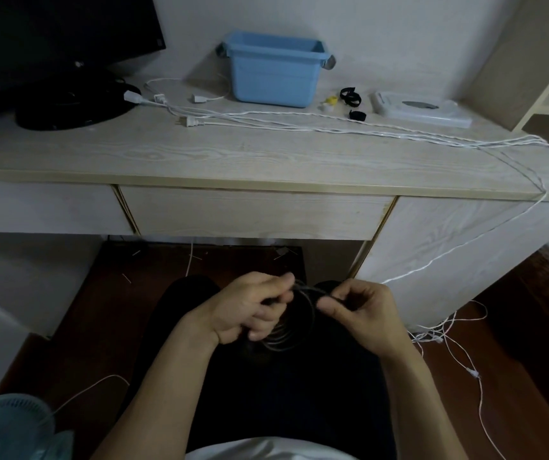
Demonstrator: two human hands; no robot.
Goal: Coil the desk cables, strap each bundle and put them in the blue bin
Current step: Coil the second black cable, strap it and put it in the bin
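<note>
Over the dark lap, the left hand (253, 310) holds the coiled dark thin cable (294, 322) with curled fingers, the loops hanging below and to the right of its palm. The right hand (362, 313) is just beside it and pinches a strand at the top of the same coil between thumb and forefinger. The two hands are close, with the top of the coil between them.

To the right of the right hand, thin white cords (445, 330) lie tangled on the brown floor. One cord goes up from there over the edge of the pale wooden desk (266, 157), which stands beyond both hands.

On the desk, long white cables with plugs (299, 122) lie stretched from left to right. Farther than them, above the hands, stands the light blue plastic bin (274, 73), near the wall. To the right of the bin lie black strap loops (351, 96), one small yellow and white object (329, 102) and a flat white box (420, 109). Far to the left of the left hand, a black monitor with round base (67, 97) stands on the desk.
</note>
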